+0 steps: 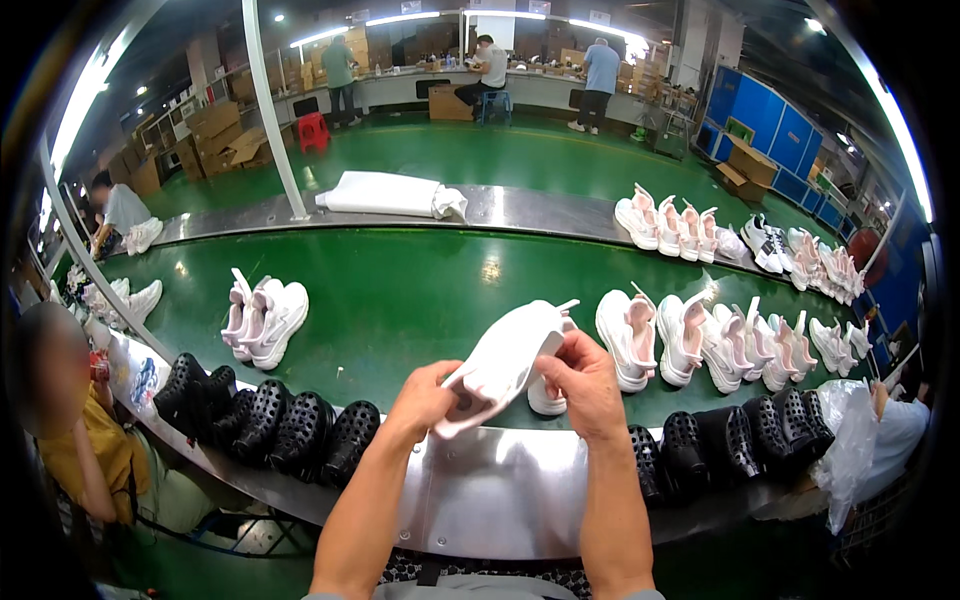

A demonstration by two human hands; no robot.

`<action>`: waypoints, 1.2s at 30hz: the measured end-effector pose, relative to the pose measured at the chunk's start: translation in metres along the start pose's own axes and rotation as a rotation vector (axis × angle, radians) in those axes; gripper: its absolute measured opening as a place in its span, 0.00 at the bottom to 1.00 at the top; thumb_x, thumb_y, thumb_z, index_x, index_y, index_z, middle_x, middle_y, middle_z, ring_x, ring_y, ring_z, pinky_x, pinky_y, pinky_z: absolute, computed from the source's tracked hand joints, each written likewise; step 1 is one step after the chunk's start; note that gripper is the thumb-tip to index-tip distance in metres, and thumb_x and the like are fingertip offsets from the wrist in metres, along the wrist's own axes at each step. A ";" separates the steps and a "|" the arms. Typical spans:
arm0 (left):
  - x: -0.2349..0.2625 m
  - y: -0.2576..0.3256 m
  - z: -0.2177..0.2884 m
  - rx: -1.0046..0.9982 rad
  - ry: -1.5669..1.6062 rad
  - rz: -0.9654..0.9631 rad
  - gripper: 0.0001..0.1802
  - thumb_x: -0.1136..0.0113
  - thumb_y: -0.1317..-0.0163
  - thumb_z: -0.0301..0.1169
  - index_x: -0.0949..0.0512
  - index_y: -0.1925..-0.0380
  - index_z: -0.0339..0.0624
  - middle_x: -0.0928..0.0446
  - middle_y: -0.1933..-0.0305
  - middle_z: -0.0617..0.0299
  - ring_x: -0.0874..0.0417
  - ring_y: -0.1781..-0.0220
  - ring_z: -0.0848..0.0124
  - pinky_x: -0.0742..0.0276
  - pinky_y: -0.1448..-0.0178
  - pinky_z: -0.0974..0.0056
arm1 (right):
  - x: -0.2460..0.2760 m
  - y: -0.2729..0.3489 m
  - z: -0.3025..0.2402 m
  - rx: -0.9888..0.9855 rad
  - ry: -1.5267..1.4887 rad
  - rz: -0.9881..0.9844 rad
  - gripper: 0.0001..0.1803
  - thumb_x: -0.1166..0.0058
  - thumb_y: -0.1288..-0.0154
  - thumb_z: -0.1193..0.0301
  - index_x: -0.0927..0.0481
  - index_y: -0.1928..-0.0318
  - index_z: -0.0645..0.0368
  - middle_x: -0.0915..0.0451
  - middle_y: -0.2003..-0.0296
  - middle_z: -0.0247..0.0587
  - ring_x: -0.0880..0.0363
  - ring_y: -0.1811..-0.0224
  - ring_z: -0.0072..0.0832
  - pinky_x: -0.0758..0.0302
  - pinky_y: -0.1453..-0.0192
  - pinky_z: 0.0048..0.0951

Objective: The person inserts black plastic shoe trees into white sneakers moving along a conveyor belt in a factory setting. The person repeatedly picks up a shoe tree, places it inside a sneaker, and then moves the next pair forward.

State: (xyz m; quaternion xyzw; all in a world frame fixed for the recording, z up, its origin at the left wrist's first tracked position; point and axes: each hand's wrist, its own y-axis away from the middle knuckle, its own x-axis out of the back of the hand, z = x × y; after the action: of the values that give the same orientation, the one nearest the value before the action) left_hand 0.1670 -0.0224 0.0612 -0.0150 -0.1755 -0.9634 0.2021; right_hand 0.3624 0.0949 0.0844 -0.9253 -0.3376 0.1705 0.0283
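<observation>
**A:** So what's being held here? A white shoe (500, 362) is lifted just above the steel edge (500, 490) of the green belt (400, 290), tilted with its toe end up toward one o'clock. The left hand (425, 398) is closed on the lower end, thumb on top, and the right hand (583, 385) is pinched on the upper side near the opening. It's likely held up like that so its underside and collar can be looked over (just a guess from the angle).

**B:** Agreed. A second white shoe (545, 395) is left standing on the belt right behind the right hand, partly hidden. More white shoes (700, 340) are lined up at two to three o'clock, openings up, probably so they can be grabbed one by one. Another white pair (265, 318) is set at ten o'clock.

**A:** And the black perforated clogs (270, 420) are stacked on edge along the steel rim at eight o'clock, with another batch (720, 445) at four o'clock, kept off the belt, it seems.

**B:** Packaging: brown cardboard boxes (215, 135) are piled at eleven o'clock by the far wall, and another open one (750, 162) sits at one o'clock beside blue cabinets (775, 125). A white folded bundle (390, 193) is laid on the far steel strip at twelve. A clear plastic bag (850, 445) is hung at four o'clock. No labels can be read.
</observation>
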 end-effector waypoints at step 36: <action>-0.031 0.045 -0.018 -0.962 -0.830 -0.237 0.36 0.24 0.60 0.31 0.20 0.44 0.47 0.19 0.46 0.61 0.23 0.45 0.58 0.30 0.42 0.55 | -0.013 0.078 -0.027 -0.497 0.588 -0.289 0.08 0.35 0.37 0.73 0.17 0.68 0.66 0.19 0.79 0.34 0.23 0.78 0.16 0.29 0.74 0.22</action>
State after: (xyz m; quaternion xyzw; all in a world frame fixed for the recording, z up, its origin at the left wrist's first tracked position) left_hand 0.2135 -0.0555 0.0561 -0.4559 0.2120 -0.8642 -0.0196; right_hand 0.4095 0.0282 0.1004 -0.8563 -0.4725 -0.1937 -0.0773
